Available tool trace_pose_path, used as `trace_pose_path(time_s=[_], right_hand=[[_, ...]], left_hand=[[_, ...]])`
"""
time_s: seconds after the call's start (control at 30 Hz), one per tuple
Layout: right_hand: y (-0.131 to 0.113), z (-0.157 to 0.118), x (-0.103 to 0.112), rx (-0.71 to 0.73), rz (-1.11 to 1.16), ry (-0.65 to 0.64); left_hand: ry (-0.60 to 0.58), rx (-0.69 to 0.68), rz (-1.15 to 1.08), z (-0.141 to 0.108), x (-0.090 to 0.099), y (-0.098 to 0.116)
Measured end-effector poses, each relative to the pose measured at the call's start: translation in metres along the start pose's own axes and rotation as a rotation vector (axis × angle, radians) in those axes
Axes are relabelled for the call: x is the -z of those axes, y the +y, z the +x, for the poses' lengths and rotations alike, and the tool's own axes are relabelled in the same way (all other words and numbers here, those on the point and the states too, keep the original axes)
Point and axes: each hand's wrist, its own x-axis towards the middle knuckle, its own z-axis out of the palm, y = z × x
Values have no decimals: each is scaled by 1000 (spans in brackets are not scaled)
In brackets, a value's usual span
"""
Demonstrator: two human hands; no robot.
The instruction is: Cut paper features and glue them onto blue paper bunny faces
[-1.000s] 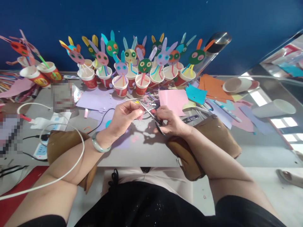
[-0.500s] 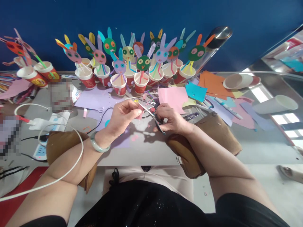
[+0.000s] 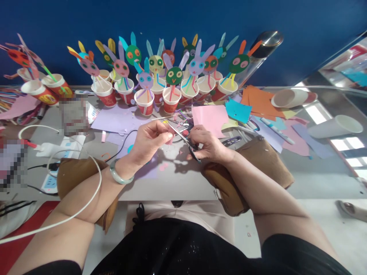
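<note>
Scissors [image 3: 182,136] angled above the surface [image 3: 172,187], black handles wrapped in the right hand's [image 3: 208,147] curled fingers, blades aimed leftward, right beside the pink paper scrap [image 3: 169,140] pinched tight by the left hand [image 3: 149,142]!

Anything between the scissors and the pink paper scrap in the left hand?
Nothing visible: the scissors in the right hand lie right beside the pink paper scrap. The left hand partly covers it; contact unclear.
</note>
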Motion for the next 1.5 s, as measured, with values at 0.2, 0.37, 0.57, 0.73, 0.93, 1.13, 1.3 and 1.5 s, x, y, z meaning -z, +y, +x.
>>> trace_pose_path(time_s=[0.2, 0.37, 0.57, 0.73, 0.93, 1.13, 1.3, 1.5], right_hand=[[2, 0, 1, -25, 20, -18], [1, 0, 0, -112, 100, 38], [-13, 4, -5, -441, 430, 223], [-13, 3, -13, -457, 601, 294], [-7, -3, -12, -410, 777, 134], [-14, -1, -4, -364, 851, -68], [-17, 1, -4, -374, 890, -87], [-18, 2, -5, -394, 889, -77]], left_hand=[[-12, -6, -6, 0, 0, 1], [-30, -18, -10, 1, 0, 1], [-18, 106, 21, 0, -3, -5], [-158, 273, -49, -7, -9, -13], [-375, 585, -197, -14, -16, -10], [-491, 695, -263, -14, -17, -8], [-539, 702, -245, -14, -17, -7], [-527, 725, -280, -16, -15, -13]])
